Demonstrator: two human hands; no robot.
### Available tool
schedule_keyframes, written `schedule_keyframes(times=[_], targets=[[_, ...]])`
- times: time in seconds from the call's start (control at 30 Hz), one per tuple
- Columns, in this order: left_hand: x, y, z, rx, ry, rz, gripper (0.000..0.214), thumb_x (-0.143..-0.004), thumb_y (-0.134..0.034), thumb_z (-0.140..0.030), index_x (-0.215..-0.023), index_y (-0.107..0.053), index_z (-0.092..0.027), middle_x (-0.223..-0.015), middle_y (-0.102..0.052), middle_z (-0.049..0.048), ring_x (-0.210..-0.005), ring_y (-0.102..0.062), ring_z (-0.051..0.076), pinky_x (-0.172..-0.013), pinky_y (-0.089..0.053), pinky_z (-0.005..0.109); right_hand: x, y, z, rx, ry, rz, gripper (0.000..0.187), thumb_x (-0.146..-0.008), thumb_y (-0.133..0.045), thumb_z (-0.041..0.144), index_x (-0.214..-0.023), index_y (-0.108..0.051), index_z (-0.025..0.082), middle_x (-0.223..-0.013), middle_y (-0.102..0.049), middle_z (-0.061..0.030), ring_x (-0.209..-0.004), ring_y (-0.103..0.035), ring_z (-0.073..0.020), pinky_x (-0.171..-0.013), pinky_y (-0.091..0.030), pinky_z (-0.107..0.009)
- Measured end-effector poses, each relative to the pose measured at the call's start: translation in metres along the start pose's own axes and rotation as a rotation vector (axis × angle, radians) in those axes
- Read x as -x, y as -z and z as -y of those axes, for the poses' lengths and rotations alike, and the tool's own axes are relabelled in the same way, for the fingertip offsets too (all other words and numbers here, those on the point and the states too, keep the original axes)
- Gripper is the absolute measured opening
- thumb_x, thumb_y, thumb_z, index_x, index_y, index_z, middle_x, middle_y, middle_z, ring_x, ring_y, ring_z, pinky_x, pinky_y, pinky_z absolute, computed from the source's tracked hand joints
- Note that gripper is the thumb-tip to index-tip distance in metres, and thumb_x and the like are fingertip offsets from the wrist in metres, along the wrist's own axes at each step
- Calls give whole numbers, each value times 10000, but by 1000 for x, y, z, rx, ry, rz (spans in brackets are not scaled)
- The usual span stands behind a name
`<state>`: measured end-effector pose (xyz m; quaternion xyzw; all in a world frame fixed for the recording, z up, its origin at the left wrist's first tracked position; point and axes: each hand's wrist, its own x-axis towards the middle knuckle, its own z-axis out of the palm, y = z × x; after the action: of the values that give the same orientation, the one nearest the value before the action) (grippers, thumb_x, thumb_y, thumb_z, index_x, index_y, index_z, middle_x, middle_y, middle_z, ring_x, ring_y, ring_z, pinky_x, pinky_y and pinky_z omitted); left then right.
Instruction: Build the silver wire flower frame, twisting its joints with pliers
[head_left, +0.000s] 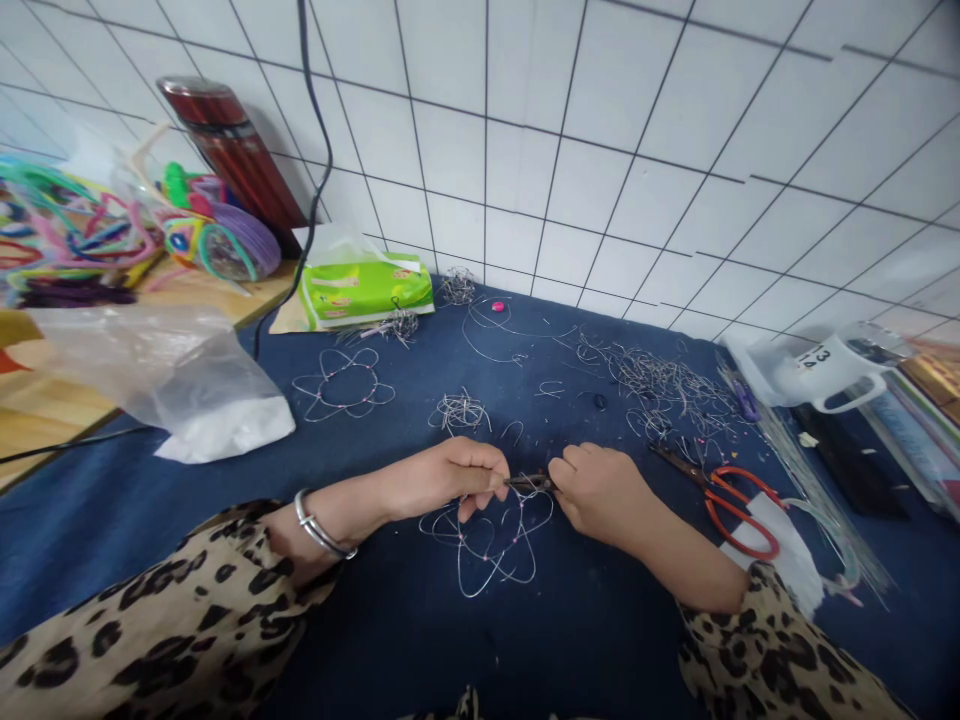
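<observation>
A flower-shaped wire frame (487, 558) of looped silver wire with small pink ties hangs low over the blue cloth. At its upper edge my left hand (469, 474) pinches the wire, thumb against fingers. My right hand (604, 495) is wrapped around a pair of pliers (529, 483), whose dark jaws point left and meet the wire close to my left fingertips. The plier handles are hidden inside my right fist. Farther back on the left lies a second wire flower (343, 384), flat on the cloth. A small tangle of wire (459, 411) sits just beyond my left hand.
Loose wire pieces (660, 385) spread at the back right. Orange-handled scissors (739, 515) lie right of my right hand, near a white mug (840, 370). Leftward are a plastic bag (217, 400), a green tissue pack (367, 288), a red thermos (236, 150) and a hanging black cable (327, 130).
</observation>
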<state>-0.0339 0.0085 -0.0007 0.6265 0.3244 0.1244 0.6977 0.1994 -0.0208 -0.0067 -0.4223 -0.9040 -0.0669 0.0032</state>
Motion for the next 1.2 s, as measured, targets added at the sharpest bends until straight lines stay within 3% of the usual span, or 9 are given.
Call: schedule_keyframes(times=[0.9, 1.0, 1.2], targets=[[-1, 1, 2, 25, -26, 12, 198, -851, -471, -265, -816, -602, -120, -621, -508, -22, -490, -480, 73, -499, -384, 206, 0, 1, -2, -20, 5, -7, 86, -813, -460, 230, -751, -500, 186, -731, -518, -24, -675, -428, -147, -565, -235, -278], [-1, 1, 1, -10, -79, -38, 212, -865, -459, -279, -845, -601, -122, -656, -534, -15, -517, -509, 76, -542, -407, 219, -1, 2, -5, -54, -29, -39, 104, -812, -486, 269, -757, -506, 182, -751, -517, -26, -710, -435, -151, -585, -260, -272], [2, 4, -4, -55, -175, -250, 208, -875, -447, -281, -945, -582, -138, -774, -592, 13, -632, -576, 103, -625, -450, 244, 0, 0, -11, -255, -169, -108, 136, -831, -490, 303, -813, -528, 174, -798, -524, -34, -770, -464, -153, -685, -349, -266]])
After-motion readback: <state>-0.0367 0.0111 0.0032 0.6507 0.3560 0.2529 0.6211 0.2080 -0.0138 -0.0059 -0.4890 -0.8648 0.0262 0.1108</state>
